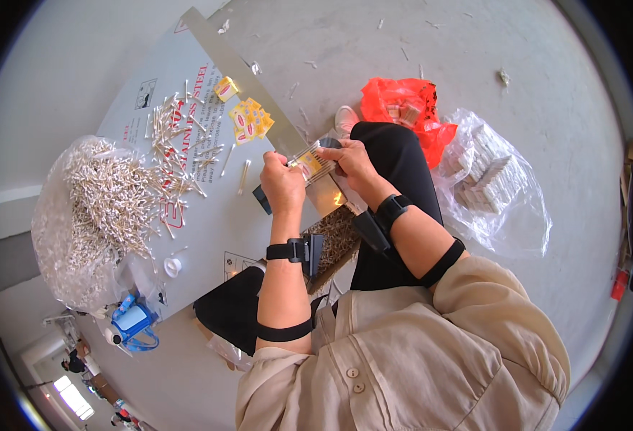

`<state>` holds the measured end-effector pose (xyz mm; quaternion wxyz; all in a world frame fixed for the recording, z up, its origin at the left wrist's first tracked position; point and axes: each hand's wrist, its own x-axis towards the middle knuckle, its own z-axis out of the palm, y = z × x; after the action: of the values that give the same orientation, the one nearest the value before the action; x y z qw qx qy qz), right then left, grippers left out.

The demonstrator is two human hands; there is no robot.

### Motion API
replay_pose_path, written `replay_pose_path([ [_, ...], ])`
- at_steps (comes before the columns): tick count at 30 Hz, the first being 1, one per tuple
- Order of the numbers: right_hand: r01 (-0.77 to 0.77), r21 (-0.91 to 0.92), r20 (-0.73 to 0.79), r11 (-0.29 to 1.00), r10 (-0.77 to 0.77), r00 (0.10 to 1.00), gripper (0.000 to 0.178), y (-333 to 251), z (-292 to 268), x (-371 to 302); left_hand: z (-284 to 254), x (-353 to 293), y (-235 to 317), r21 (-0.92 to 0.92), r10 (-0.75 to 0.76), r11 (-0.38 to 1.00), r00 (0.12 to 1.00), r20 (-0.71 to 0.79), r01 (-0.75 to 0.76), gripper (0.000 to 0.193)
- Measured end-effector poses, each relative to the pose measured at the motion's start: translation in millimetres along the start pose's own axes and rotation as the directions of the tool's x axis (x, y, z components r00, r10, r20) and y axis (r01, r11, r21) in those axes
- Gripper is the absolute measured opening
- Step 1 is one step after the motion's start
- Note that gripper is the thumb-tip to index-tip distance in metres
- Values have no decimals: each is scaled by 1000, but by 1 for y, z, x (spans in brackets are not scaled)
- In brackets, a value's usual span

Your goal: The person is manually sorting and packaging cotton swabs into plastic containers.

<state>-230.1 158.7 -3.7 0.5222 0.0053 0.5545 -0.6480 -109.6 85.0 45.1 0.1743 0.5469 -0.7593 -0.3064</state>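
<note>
while both hands meet over the bench (209, 237), i see the small packet (311, 165) of swabs pinched between them, its long axis running left to right from one grip to the other. my left hand (282, 183) is closed on the near end; my right hand (351, 164) closes fingers on the far end (neither hand nearer, both touching it). loose swabs (180, 151) lie well left of the grip, yellow packets (248, 118) just beyond.
</note>
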Motion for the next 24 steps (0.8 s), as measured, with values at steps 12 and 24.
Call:
replay_pose_path([
  [12, -4, -15, -6, 1000, 4, 1000, 14, -5, 6, -8, 1, 0, -19, -179, 43, 983, 999, 23, -39, 22],
  [24, -10, -7, -14, 1000, 10, 1000, 13, -6, 7, -8, -10, -3, -30, -165, -16, 986, 1000, -19, 12, 28],
])
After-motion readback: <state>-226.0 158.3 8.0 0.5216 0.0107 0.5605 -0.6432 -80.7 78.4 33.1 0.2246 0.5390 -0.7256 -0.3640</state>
